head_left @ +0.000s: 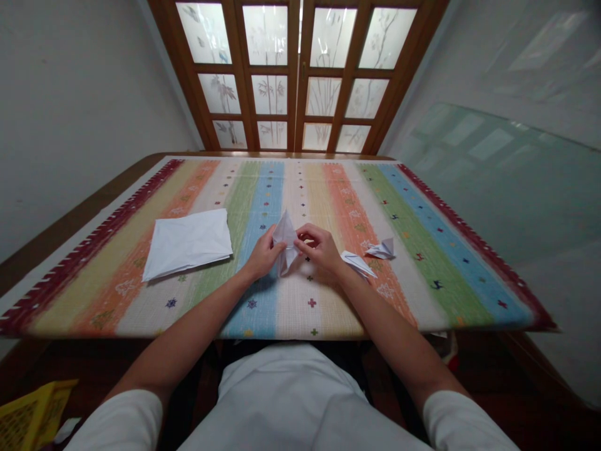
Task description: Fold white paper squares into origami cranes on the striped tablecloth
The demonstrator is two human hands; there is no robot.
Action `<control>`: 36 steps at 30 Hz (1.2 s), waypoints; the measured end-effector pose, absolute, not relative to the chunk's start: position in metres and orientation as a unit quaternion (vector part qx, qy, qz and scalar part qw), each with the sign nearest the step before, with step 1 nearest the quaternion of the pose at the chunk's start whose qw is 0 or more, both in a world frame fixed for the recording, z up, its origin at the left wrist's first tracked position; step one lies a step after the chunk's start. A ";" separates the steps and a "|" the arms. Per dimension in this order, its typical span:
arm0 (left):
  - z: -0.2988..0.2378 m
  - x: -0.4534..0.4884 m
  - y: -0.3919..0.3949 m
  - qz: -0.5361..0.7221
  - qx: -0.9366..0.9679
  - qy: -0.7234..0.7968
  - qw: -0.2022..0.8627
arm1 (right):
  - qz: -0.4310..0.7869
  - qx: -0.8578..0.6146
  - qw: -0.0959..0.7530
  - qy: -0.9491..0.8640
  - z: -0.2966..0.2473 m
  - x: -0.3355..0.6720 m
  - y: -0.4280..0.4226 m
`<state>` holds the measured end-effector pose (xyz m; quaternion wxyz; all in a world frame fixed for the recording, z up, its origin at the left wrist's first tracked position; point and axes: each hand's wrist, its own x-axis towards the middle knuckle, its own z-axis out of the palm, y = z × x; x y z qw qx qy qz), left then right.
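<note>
A white sheet of paper folded into a narrow diamond shape (285, 235) is held upright a little above the table, between both hands. My left hand (264, 255) pinches its left edge, thumb in front. At the right edge my right hand (320, 245) grips it between thumb and fingers. To the right of my right hand lie two folded paper pieces: a flat pointed one (359, 264), partly behind my forearm, and a smaller one with raised points (382, 248). On the left rests a stack of white paper sheets (188, 243), apart from my left hand.
A striped, patterned cloth (300, 307) covers the table. Beyond the table's far edge stand wooden doors (295, 75) with frosted panes. A glass panel (511, 169) leans by the right wall. On the floor at lower left is a yellow plastic crate (35, 413).
</note>
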<state>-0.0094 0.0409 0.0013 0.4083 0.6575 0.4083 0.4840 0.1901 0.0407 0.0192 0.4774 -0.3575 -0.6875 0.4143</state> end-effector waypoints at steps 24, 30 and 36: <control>0.003 -0.012 0.043 0.511 0.701 0.346 0.358 | 0.422 -0.367 0.547 -0.623 -0.002 0.200 0.063; 0.007 -0.012 0.037 0.508 0.738 0.338 0.289 | 0.432 -0.338 0.540 -0.638 -0.005 0.199 0.067; 0.006 -0.014 0.037 0.513 0.765 0.326 0.213 | 0.442 -0.327 0.549 -0.630 -0.005 0.197 0.067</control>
